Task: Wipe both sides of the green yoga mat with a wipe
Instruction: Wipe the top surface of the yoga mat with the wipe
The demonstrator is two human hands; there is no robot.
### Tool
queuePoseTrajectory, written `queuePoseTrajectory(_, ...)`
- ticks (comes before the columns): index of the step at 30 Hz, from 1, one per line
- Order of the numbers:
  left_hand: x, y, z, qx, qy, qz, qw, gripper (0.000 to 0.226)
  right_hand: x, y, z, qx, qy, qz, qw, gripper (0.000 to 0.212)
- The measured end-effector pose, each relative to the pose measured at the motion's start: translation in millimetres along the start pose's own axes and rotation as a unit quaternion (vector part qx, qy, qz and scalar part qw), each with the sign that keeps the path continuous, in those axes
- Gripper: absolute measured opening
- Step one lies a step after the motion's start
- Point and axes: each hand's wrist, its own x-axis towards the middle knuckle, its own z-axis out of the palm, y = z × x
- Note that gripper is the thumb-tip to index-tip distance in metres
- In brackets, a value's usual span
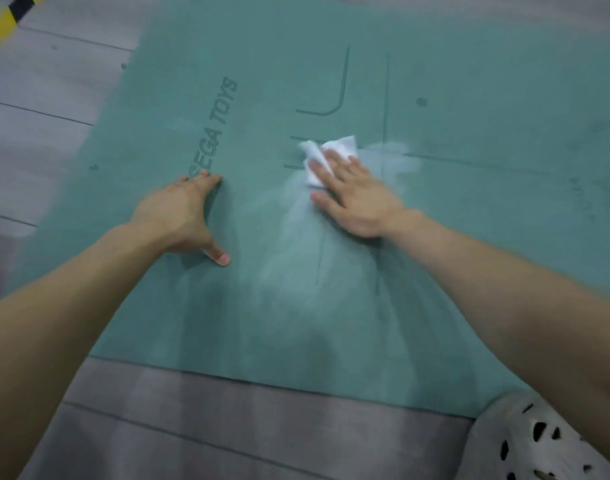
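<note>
A green yoga mat (296, 81) lies flat on a grey plank floor (227, 427), printed side up, filling most of the view. Your right grip (355, 202) rests near the mat's middle, released: the fingers are straight and flat, pressing a crumpled white wipe (341, 145) onto the mat rather than clenching it. A pale damp streak (296, 244) fans from the wipe back toward you. Your left grip (182, 220) is also released, with fingertips and thumb braced on the mat beside the printed lettering (215, 128), well apart from the wipe.

You appear to be partway through the upper face. The far and right-hand areas look dry, and the underside is probably not yet done. The next move calls for sweeping the wipe outward with even pressure while the left grip stops the mat sliding.

Yellow-and-black tape (5, 24) marks the floor at far left. Patterned cloth (525, 441), likely your knee, sits at the mat's near right edge and would need to clear before any flip.
</note>
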Motion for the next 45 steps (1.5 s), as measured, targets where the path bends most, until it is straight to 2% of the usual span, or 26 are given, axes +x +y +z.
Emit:
queuePoseTrajectory(2, -3, -3, 2, 0.0, -0.001, -0.007, 1.0, 0.155, 20, 2, -6, 0.044, -0.005, 0.203, 0.978, 0.078)
queuePoseTrajectory(3, -4, -3, 1, 0.004, -0.004, -0.009, 1.0, 0.155, 27, -14, -4, 0.059, -0.016, 0.203, 0.977, 0.08)
queuePoseTrajectory(6, -3, 2, -8, 0.017, -0.004, -0.004, 1.0, 0.152, 20, -41, 4, 0.031, -0.056, -0.031, 0.997, 0.071)
queuePoseTrajectory(7, -4, 3, -10, 0.022, -0.005, -0.001, 1.0, 0.152, 22, -27, -1, 0.026, -0.054, -0.071, 0.996, 0.07)
queuePoseTrajectory(8, -5, 4, -9, 0.027, -0.007, -0.002, 1.0, 0.151, 31, -9, -7, 0.021, -0.044, -0.048, 0.998, 0.071)
queuePoseTrajectory(10, -7, 1, -5, 0.034, -0.008, -0.009, 0.999, 0.151, 48, 5, -17, 0.021, -0.037, 0.129, 0.991, 0.076)
queuePoseTrajectory(11, -7, 1, -4, 0.035, -0.007, -0.008, 0.999, 0.15, 52, -9, -16, 0.036, -0.032, 0.17, 0.984, 0.08)
queuePoseTrajectory(12, -8, 0, -3, 0.037, -0.007, -0.004, 0.999, 0.151, 54, -32, -10, 0.044, -0.03, 0.128, 0.99, 0.082)
queuePoseTrajectory(15, -7, -2, -2, 0.037, 0.002, 0.0, 0.999, 0.151, 43, -65, 12, 0.005, -0.064, -0.113, 0.992, 0.074)
queuePoseTrajectory(16, -6, -3, -2, 0.031, 0.0, -0.001, 1.0, 0.151, 48, -51, 7, 0.003, -0.054, -0.125, 0.991, 0.07)
queuePoseTrajectory(19, -5, -6, 3, 0.021, -0.005, -0.011, 1.0, 0.149, 79, -9, -20, 0.014, -0.034, 0.133, 0.99, 0.073)
queuePoseTrajectory(20, -5, -7, 4, 0.022, -0.005, -0.012, 1.0, 0.15, 81, -16, -21, 0.02, -0.037, 0.176, 0.983, 0.075)
queuePoseTrajectory(21, -5, -8, 4, 0.024, -0.003, -0.012, 1.0, 0.15, 75, -37, -17, 0.02, -0.037, 0.148, 0.988, 0.076)
queuePoseTrajectory(24, -1, -10, 4, 0.02, 0.007, -0.005, 1.0, 0.148, 20, -95, 3, 0.031, -0.081, -0.137, 0.987, 0.076)
queuePoseTrajectory(25, -1, -10, 5, 0.015, 0.007, -0.001, 1.0, 0.148, 8, -91, 8, 0.022, -0.082, -0.179, 0.98, 0.077)
queuePoseTrajectory(26, -1, -12, 7, 0.008, 0.008, 0.001, 1.0, 0.147, 6, -74, 9, 0.017, -0.076, -0.155, 0.985, 0.078)
queuePoseTrajectory(29, -4, -10, 15, 0.009, 0.015, 0.011, 1.0, 0.134, 10, -10, -9, 0.03, -0.042, 0.16, 0.986, 0.093)
queuePoseTrajectory(31, -9, -5, 15, 0.016, 0.026, 0.009, 0.999, 0.12, -11, -29, -3, 0.042, -0.032, 0.21, 0.976, 0.106)
queuePoseTrajectory(33, -17, 2, 13, 0.021, 0.036, 0.006, 0.999, 0.103, -60, -87, 13, 0.038, -0.051, 0.038, 0.997, 0.101)
queuePoseTrajectory(35, -32, 9, 17, 0.026, 0.047, -0.001, 0.999, 0.084, -120, -121, 27, 0.03, -0.095, -0.151, 0.984, 0.089)
queuePoseTrajectory(36, -42, 12, 22, 0.025, 0.052, -0.002, 0.998, 0.074, -132, -111, 28, 0.014, -0.088, -0.188, 0.978, 0.085)
queuePoseTrajectory(38, -64, 13, 38, 0.023, 0.055, 0.008, 0.998, 0.066, -125, -65, 17, -0.008, -0.062, -0.083, 0.995, 0.082)
queuePoseTrajectory(40, -84, 11, 55, 0.017, 0.043, 0.024, 0.999, 0.076, -111, -23, 3, 0.003, -0.048, 0.124, 0.991, 0.087)
queuePoseTrajectory(42, -97, 8, 68, 0.019, 0.014, 0.026, 0.999, 0.091, -108, -43, 10, 0.045, -0.044, 0.209, 0.976, 0.096)
queuePoseTrajectory(43, -99, 6, 71, 0.022, 0.006, 0.023, 0.999, 0.096, -114, -75, 19, 0.048, -0.039, 0.163, 0.985, 0.1)
queuePoseTrajectory(45, -101, 8, 72, 0.019, -0.008, 0.019, 1.0, 0.103, -153, -135, 41, 0.035, -0.064, -0.025, 0.997, 0.093)
